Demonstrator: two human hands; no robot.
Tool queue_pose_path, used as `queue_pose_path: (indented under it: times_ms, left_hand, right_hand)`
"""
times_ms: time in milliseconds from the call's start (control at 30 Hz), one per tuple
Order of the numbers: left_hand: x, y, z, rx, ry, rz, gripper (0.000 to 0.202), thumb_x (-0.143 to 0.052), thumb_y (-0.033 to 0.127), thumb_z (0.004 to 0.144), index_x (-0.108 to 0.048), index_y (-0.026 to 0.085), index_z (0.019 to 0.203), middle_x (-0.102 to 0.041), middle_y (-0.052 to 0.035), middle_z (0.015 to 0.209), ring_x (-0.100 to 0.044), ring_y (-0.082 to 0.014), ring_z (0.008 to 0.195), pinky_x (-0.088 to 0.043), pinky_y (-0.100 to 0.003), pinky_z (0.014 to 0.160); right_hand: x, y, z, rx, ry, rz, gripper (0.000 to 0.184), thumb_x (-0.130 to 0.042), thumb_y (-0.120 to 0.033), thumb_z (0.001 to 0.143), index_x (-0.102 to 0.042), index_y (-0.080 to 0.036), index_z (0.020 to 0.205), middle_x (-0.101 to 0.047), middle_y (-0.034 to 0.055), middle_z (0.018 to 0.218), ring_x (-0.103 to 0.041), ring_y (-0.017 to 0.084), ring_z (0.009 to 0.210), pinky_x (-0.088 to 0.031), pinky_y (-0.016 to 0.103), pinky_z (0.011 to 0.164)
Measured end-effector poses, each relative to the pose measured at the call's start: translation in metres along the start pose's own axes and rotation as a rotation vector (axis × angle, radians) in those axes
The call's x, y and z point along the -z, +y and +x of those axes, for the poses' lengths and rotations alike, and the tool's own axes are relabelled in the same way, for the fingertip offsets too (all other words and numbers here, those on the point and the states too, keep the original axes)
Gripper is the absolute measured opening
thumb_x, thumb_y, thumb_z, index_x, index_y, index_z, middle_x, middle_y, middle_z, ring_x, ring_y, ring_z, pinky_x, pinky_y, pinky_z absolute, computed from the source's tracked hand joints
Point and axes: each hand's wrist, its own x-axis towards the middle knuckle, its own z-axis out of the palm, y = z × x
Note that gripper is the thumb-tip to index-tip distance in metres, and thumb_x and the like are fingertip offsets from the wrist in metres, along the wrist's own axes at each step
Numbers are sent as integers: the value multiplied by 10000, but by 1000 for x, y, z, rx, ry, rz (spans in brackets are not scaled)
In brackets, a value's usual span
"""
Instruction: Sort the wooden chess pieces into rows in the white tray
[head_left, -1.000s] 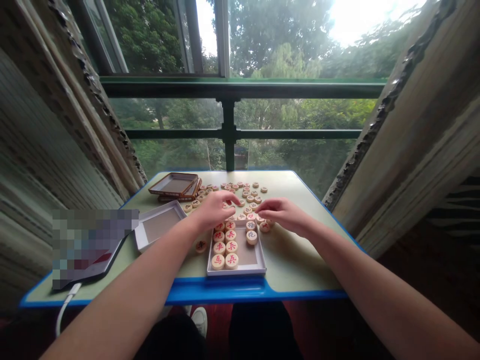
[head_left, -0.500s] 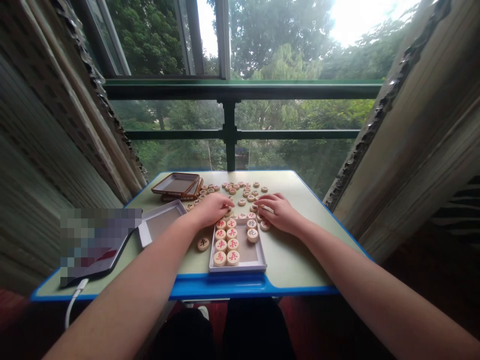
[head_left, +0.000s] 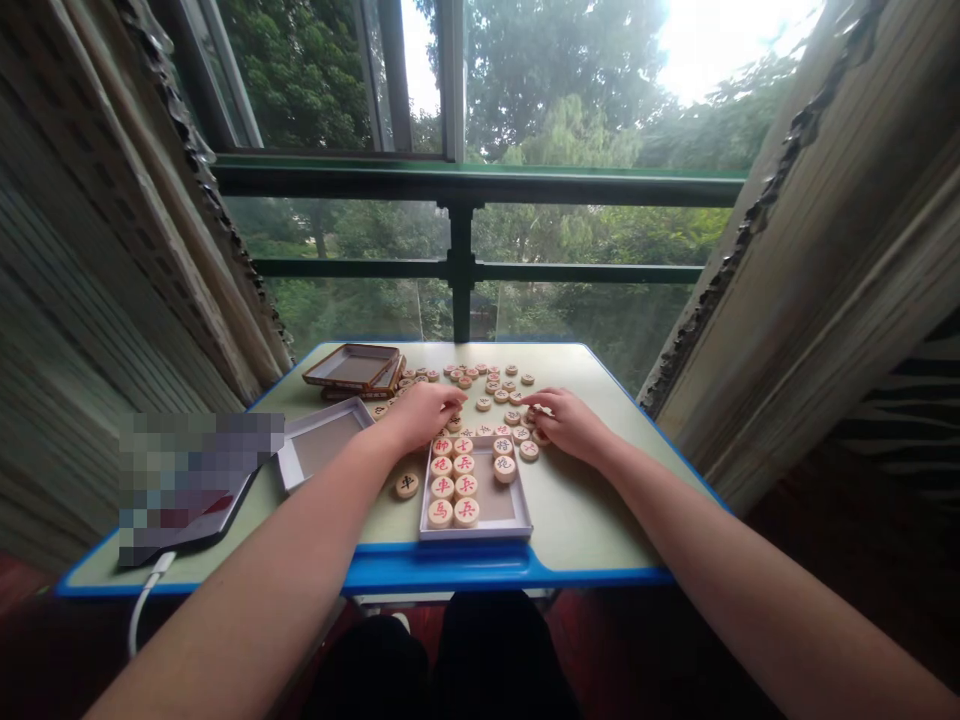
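Observation:
A shallow white box (head_left: 489, 531) holds Chinese chess pieces: two columns of red-marked ones (head_left: 466, 486) on its left side and two dark-marked ones (head_left: 504, 469) at upper right. Just beyond its far left corner, my left hand (head_left: 424, 412) is closed, fingers pressed together and bent down over the loose pieces; whatever is in them is hidden. To the right of the box's far end, my right hand (head_left: 566, 420) has its fingers apart and stretched over several loose pieces (head_left: 529, 451), fingertips on or close to them. A single dark-marked piece (head_left: 406, 485) lies left of the box.
More loose pieces (head_left: 484, 404) are scattered across the table's far half. Brown-edged trays (head_left: 352, 367) are stacked at far left, with a white box lid (head_left: 330, 445) nearer. A cabled tablet (head_left: 225, 510) lies at the left edge. The blue table rim (head_left: 450, 570) runs along the front.
My right hand has shifted slightly right, and pieces beneath its fingers have moved right with it. My left hand has drawn slightly left, its fingers more bent. The pieces in the box are unchanged.

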Motion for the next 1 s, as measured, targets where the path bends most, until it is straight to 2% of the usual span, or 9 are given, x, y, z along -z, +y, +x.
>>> queue_pose_path:
  times_ms: [167,367,500,600,800,1000]
  left_hand:
    - [1,-2,-1,43,-35,-65,257,-570,262,736,-706,183,940,-707,-45,954,-646,-202,850,-500,-279,780]
    - [-5,-7,1,-45,5,-11,219,-557,283,763,-712,189,884,-700,-58,942,-628,-208,882,-483,-312,810]
    - [-5,-7,1,-78,19,-2,236,-518,289,795,-715,186,874,-700,-66,926,-627,-211,873,-481,-319,812]
    - [-5,-7,1,-69,24,4,229,-520,277,792,-719,192,864,-703,-63,915,-626,-211,872,-480,-319,821]
    - [-7,-11,5,-121,-7,-13,211,-532,262,779,-731,194,788,-705,-51,936,-622,-191,892,-471,-298,872]
    - [-4,-8,3,-74,-57,-7,256,-511,211,735,-739,199,851,-682,-42,1059,-599,-205,1009,-445,-314,942]
  right_hand:
    - [3,4,2,-71,0,-36,277,-489,-153,800,-705,-181,972,-673,79,1014,-610,187,905,-454,281,836]
    - [6,-1,0,-83,1,-58,263,-508,-245,816,-702,-179,982,-703,71,935,-617,197,868,-460,284,791]
    - [6,-5,0,-175,-53,46,339,-479,-145,780,-673,-162,1056,-708,63,907,-630,160,722,-468,247,712]
    - [6,-5,0,-178,-41,52,348,-472,-116,759,-683,-155,1033,-708,65,901,-626,161,723,-464,247,720]
    - [3,-1,1,-115,-23,21,293,-500,-152,767,-697,-175,982,-697,67,921,-611,176,774,-462,263,740]
    - [3,-1,1,-130,-23,-3,326,-480,-138,791,-689,-187,1037,-687,82,975,-600,205,915,-450,298,831]
